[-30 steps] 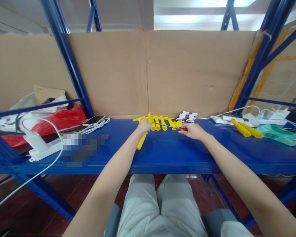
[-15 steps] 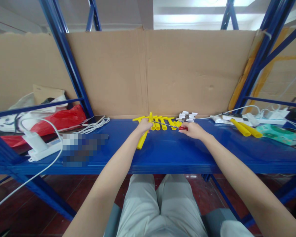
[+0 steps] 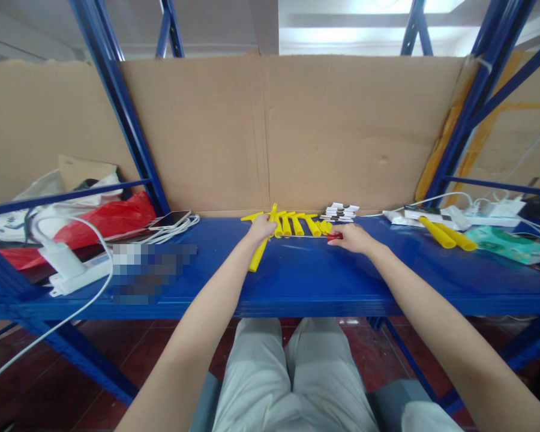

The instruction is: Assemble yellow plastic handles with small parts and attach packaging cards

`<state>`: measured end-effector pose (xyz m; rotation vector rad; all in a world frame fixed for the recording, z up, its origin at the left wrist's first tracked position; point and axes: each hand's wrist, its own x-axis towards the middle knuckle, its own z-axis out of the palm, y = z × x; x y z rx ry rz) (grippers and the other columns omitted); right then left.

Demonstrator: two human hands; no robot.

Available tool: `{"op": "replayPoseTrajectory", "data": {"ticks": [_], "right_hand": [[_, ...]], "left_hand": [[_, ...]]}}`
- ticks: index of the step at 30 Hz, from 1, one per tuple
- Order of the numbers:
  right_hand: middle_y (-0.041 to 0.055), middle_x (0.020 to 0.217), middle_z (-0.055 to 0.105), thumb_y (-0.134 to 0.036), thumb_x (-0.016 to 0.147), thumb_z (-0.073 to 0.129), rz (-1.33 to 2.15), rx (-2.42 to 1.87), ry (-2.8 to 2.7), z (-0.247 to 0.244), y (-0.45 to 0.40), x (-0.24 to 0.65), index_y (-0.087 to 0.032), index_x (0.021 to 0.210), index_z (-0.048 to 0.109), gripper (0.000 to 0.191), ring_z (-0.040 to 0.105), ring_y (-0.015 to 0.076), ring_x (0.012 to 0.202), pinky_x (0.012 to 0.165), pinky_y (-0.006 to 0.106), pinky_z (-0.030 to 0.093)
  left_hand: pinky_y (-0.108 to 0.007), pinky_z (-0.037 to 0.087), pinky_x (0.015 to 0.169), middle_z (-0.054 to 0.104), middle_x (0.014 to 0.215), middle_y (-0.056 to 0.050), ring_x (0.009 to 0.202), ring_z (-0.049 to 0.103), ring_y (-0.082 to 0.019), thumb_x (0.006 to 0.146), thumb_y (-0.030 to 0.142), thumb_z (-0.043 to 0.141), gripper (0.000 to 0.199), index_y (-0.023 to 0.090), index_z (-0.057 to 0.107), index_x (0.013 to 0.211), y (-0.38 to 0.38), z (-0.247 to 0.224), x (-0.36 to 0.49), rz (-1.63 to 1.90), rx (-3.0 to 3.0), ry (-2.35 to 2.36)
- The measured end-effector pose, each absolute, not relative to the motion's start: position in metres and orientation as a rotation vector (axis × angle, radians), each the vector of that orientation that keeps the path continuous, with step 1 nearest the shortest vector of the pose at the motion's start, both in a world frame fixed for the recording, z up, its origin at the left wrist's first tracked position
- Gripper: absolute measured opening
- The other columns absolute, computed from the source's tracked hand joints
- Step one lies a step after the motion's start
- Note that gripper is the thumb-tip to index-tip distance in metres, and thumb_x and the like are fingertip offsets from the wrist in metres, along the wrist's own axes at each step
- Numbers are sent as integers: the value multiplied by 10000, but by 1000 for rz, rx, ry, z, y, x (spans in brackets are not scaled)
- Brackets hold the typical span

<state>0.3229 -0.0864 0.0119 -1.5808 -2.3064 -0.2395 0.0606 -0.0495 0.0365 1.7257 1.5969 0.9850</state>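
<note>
While the left hand (image 3: 263, 228) is clamped on a yellow handle (image 3: 258, 257), whose wide end extends below the fingers, the right hand (image 3: 351, 237) grips the red grip of a screwdriver (image 3: 334, 237). The shaft points toward the left hand, in front of the yellow parts (image 3: 299, 226).

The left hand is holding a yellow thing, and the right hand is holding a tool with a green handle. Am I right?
Almost! The tool's handle is red, not green; you can see it in the head view. The right hand does hold it, and the left hand is holding a yellow thing.
</note>
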Motion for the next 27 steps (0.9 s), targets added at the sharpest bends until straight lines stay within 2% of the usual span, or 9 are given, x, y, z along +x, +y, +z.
{"op": "replayPoseTrajectory", "data": {"ticks": [5, 10, 12, 14, 16, 18, 27], "right_hand": [[53, 811, 722, -283, 776, 658, -169, -1616, -2336, 13, -87, 323, -204, 769, 660, 79, 638, 193, 743, 635, 270, 424], [69, 854, 730, -250, 786, 645, -128, -1611, -2348, 10, -84, 326, -193, 777, 665, 61, 651, 206, 777, 680, 284, 455], [79, 871, 731, -219, 791, 633, -98, -1614, -2353, 9, -82, 327, -183, 793, 666, 49, 655, 205, 788, 696, 283, 466], [81, 880, 731, -195, 797, 618, -77, -1614, -2356, 7, -81, 328, -179, 812, 669, 55, 658, 201, 795, 706, 282, 474], [77, 884, 732, -181, 799, 609, -72, -1619, -2355, 6, -80, 329, -179, 825, 673, 69, 659, 200, 803, 716, 283, 480], [72, 887, 733, -167, 793, 607, -56, -1632, -2357, 6, -79, 329, -179, 832, 679, 83, 660, 199, 810, 727, 281, 483], [76, 957, 737, -140, 795, 586, 42, -1640, -2316, 9, -80, 328, -177, 875, 712, 155, 666, 204, 888, 807, 281, 484]], "left_hand": [[-176, 384, 444, 647, 722, -44, 501, 526, -98, 755, 34, 496, 424, 75, 613, 1160, -53, 37, 62, 946, 1783, 1516], [-178, 422, 482, 681, 1051, -121, 586, 591, -105, 749, 26, 497, 612, 101, 494, 1357, -61, 38, 65, 851, 1919, 1511], [-195, 468, 547, 640, 1195, -148, 680, 639, -134, 743, 33, 520, 658, 108, 455, 1393, -63, 37, 66, 810, 1989, 1525], [-223, 509, 703, 602, 1282, -148, 877, 667, -184, 735, 30, 543, 656, 120, 477, 1381, -63, 34, 67, 788, 2103, 1544], [-252, 467, 904, 583, 1322, -126, 1119, 599, -221, 731, 16, 559, 615, 136, 537, 1333, -61, 30, 68, 779, 2259, 1574], [-278, 401, 1012, 573, 1340, -114, 1228, 530, -230, 746, 17, 560, 591, 148, 553, 1322, -60, 25, 69, 737, 2395, 1605], [-297, 396, 1035, 569, 1350, -83, 1237, 529, -206, 807, 52, 515, 562, 203, 537, 1348, -59, 15, 74, 582, 2658, 1553]]}}
